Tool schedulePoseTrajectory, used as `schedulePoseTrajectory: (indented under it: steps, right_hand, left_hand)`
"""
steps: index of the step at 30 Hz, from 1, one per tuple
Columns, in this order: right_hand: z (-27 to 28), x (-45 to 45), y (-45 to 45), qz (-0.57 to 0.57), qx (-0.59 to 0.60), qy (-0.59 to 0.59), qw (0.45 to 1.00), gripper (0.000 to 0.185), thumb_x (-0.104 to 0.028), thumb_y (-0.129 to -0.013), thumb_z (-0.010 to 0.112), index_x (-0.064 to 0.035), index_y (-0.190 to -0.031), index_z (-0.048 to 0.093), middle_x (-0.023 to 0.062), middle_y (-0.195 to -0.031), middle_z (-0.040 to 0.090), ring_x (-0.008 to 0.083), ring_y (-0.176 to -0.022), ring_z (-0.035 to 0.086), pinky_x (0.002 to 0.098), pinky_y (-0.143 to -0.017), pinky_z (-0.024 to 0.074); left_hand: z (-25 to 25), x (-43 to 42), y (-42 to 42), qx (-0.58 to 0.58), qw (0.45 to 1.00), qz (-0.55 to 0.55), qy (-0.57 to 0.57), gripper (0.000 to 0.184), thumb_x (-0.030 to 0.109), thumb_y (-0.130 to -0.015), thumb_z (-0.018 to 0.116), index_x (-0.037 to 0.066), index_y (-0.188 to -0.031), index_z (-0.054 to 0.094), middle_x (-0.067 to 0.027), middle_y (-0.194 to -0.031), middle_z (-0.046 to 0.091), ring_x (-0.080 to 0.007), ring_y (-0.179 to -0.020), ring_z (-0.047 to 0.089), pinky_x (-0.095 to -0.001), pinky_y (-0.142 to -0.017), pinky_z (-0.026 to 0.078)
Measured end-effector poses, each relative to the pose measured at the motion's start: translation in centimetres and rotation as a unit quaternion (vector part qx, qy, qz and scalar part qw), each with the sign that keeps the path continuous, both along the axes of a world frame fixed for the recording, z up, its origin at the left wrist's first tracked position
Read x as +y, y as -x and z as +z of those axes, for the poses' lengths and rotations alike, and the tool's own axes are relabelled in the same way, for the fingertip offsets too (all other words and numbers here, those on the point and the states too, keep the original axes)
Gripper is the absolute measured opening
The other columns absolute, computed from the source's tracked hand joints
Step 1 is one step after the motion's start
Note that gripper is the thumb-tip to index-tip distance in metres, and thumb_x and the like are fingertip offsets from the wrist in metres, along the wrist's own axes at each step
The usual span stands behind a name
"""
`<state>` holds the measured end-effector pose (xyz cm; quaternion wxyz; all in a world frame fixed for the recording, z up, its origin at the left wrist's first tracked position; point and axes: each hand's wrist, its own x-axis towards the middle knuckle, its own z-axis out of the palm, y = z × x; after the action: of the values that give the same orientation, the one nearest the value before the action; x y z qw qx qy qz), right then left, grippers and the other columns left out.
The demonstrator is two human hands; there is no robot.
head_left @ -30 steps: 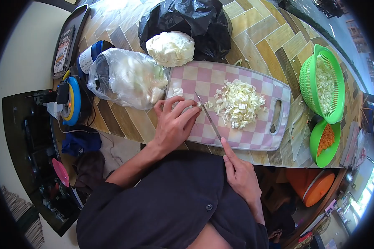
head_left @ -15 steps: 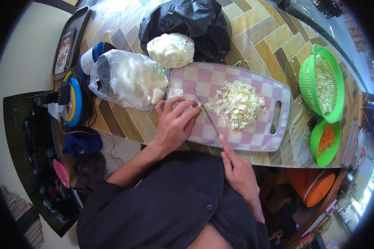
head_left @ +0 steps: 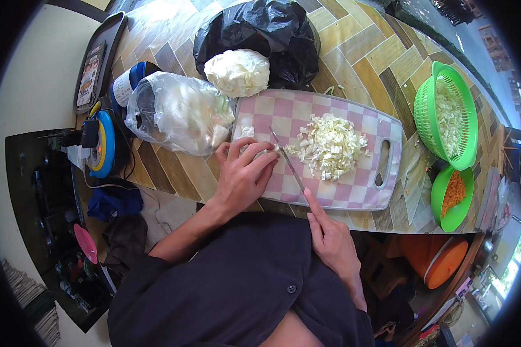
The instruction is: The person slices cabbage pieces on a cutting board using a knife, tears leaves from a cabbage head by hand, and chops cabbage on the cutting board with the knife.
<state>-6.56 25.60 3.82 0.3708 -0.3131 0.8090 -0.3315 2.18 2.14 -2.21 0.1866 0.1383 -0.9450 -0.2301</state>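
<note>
On the pink-and-white checked cutting board, my left hand presses curled fingers over a pale piece of cabbage, mostly hidden beneath them. My right hand grips a knife, index finger stretched along it; the blade lies close to my left fingertips. Just right of the blade sits a heap of chopped cabbage. A whole pale cabbage rests at the board's upper left corner, beside a clear plastic bag with pale contents.
A black plastic bag stands behind the cabbage. At the right are a green basket of chopped cabbage and a green bowl with orange shreds. A dark tray and a blue-and-yellow round object lie at the left.
The knife and my right hand have shifted very slightly left. My left hand stays over the cabbage piece, and the whole view has moved a little.
</note>
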Motion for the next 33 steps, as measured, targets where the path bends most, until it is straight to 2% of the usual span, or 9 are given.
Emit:
schedulePoseTrajectory:
  steps: [12,18,21,33]
  right_hand:
    - [0.14,-0.02,0.03,0.002,-0.005,-0.015,1.000,0.058,-0.019,-0.107,0.056,-0.0328,-0.162,0.042,0.0252,-0.082,0.069,0.0469,-0.075,0.068,0.0545,-0.068,0.0531]
    - [0.06,0.02,0.05,0.003,-0.006,-0.019,1.000,0.058,-0.020,-0.107,0.056,-0.0333,-0.161,0.042,0.0255,-0.082,0.069,0.0471,-0.076,0.068,0.0547,-0.069,0.0530]
    - [0.09,-0.01,0.10,0.002,-0.007,-0.017,1.000,0.058,-0.019,-0.107,0.057,-0.0332,-0.161,0.042,0.0255,-0.081,0.069,0.0470,-0.076,0.068,0.0547,-0.069,0.0529]
    - [0.23,0.00,0.21,0.003,-0.010,-0.021,1.000,0.059,-0.018,-0.106,0.057,-0.0331,-0.161,0.042,0.0252,-0.080,0.068,0.0467,-0.076,0.068,0.0547,-0.069,0.0526]
  left_hand:
    - [0.31,-0.05,0.02,-0.005,1.000,-0.002,-0.005,0.021,0.009,-0.087,0.077,0.016,-0.107,0.075,0.0039,-0.117,0.071,-0.0230,-0.116,0.059,-0.0472,-0.098,0.033]
    - [0.21,0.01,-0.01,-0.003,1.000,0.002,-0.007,0.027,0.009,-0.087,0.076,0.016,-0.113,0.075,0.0040,-0.117,0.071,-0.0231,-0.116,0.059,-0.0470,-0.099,0.033]
    - [0.41,0.04,-0.05,-0.018,1.000,0.005,-0.010,0.028,0.007,-0.087,0.078,0.015,-0.113,0.077,0.0033,-0.119,0.073,-0.0238,-0.119,0.059,-0.0436,-0.104,0.034]
    - [0.29,0.02,0.03,-0.010,1.000,0.009,-0.003,0.026,0.007,-0.086,0.079,0.016,-0.111,0.077,0.0042,-0.117,0.074,-0.0226,-0.117,0.060,-0.0434,-0.103,0.034]
